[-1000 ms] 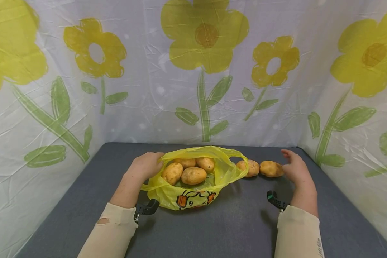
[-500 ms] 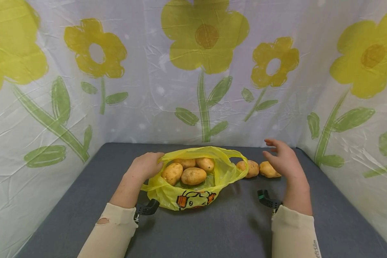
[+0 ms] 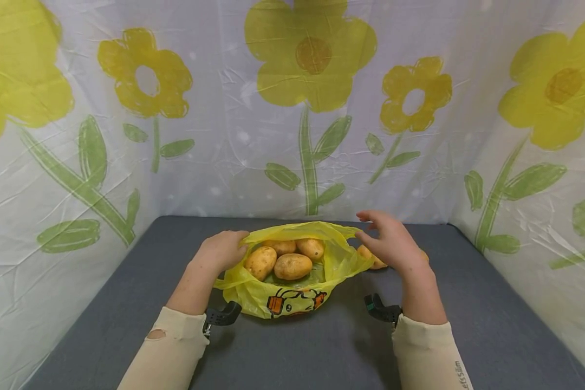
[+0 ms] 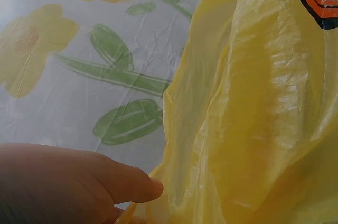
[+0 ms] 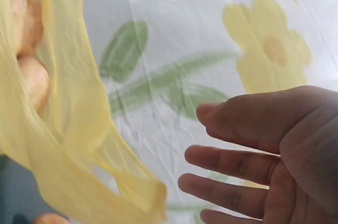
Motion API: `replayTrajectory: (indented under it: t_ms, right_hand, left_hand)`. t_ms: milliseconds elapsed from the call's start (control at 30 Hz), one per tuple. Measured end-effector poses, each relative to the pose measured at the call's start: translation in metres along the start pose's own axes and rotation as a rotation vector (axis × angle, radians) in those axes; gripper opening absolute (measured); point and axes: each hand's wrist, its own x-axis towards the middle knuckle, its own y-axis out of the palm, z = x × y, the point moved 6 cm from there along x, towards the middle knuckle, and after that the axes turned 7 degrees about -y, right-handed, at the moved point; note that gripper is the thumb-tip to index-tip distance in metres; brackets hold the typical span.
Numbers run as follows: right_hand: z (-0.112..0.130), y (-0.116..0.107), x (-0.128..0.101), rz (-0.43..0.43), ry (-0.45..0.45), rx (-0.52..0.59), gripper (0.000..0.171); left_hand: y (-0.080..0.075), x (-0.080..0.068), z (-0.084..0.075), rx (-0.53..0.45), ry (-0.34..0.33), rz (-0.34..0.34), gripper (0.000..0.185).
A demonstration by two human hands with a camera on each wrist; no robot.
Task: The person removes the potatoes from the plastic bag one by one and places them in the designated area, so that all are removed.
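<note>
Opening the thin yellow plastic bag of brown potatoes at frame centre.
My left hand pinches the bag's left rim; my right hand, fingers relaxed and empty, hovers by its right handle. I'd grip that handle low and spread gently.

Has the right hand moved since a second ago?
Yes. The right hand went left, from beside the loose potatoes to the yellow bag's right handle.

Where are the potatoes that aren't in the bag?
In the head view, one loose potato peeks out on the grey table, right of the yellow bag, mostly hidden behind the right hand.
</note>
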Motion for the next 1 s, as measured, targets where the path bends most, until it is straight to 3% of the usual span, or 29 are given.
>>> replayTrajectory:
  t_ms: [633, 1000]
  right_hand:
    - [0.033, 0.058, 0.017, 0.157, -0.151, -0.054, 0.048]
    - [0.037, 0.097, 0.022, 0.261, -0.174, -0.110, 0.048]
  left_hand:
    - [0.001, 0.000, -0.001, -0.002, 0.012, 0.006, 0.048]
    - [0.002, 0.000, -0.001, 0.006, 0.011, -0.001, 0.048]
